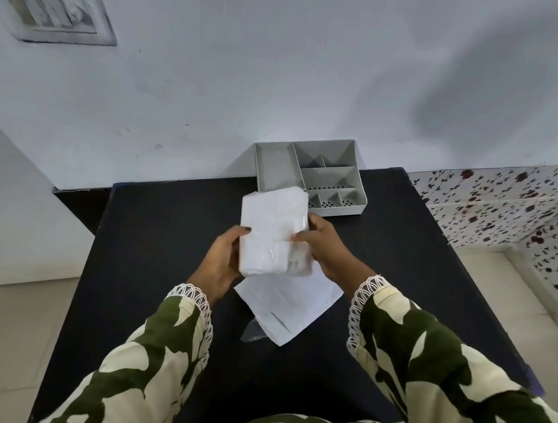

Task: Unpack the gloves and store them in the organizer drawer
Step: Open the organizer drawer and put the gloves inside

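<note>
- The person stands at a black table (174,238), holding a white packet of gloves (275,230) up off the surface between both hands, just in front of the grey organizer (308,177).
- The left hand (219,263) is curled round the packet's left edge, thumb on the front face; the right hand (326,242) pinches its right edge, where a clear wrapper catches the light. Both are closed on it, neither flat open.
- My reading is that unpacking is only half done: the gloves look sealed in that clear film, folded into a tight block.
- A flat white mailer bag (288,304) lies on the table under the hands, and it looks emptied. A scrap of clear plastic (253,333) sits just beside its near corner.
- The next move likely calls for finding a seam or flap in the film, holding the block steady with one hand and peeling with the other.
- The organizer sits at the far edge against the wall, with one long compartment on its left and several smaller ones on the right, some with perforated floors. Every part I can see is bare; the packet hides a near corner.
- The long left compartment looks the likeliest fit for the gloves.
</note>
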